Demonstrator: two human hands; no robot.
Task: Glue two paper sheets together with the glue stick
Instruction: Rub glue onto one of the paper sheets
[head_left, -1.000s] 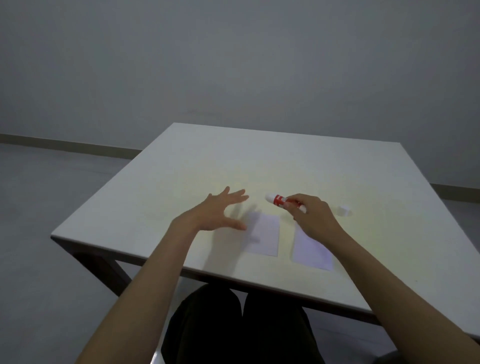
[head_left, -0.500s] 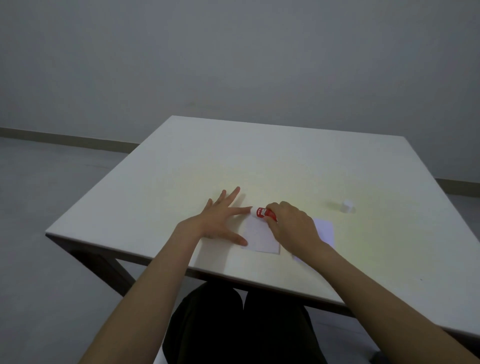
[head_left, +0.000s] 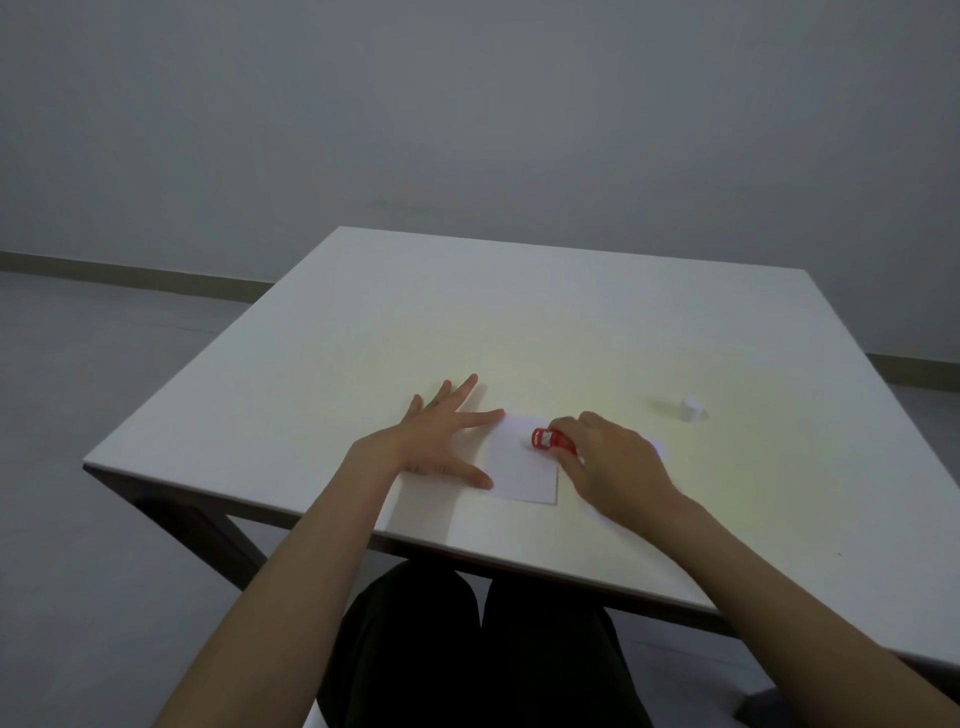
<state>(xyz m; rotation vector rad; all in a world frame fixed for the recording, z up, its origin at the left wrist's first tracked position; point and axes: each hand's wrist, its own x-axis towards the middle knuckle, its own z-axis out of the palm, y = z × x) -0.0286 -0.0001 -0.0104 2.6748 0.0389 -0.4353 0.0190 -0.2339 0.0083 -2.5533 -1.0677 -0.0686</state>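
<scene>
The left hand (head_left: 434, 441) is being held flat, palm down, fingers spread and pointing forward and right, thumb stretched toward the right. The right hand (head_left: 608, 462) is being kept curled in a closed grip, knuckles up. Both bare forearms are being extended forward from the lower edge, converging slightly.

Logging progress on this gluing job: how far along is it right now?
Done: the white cap is off and stands apart on the table. In hand: the right hand presses the glue stick onto the left sheet, while the left hand lies flat at that sheet's left edge. Left: the second sheet, mostly hidden under the right hand, is not yet laid on.
</scene>
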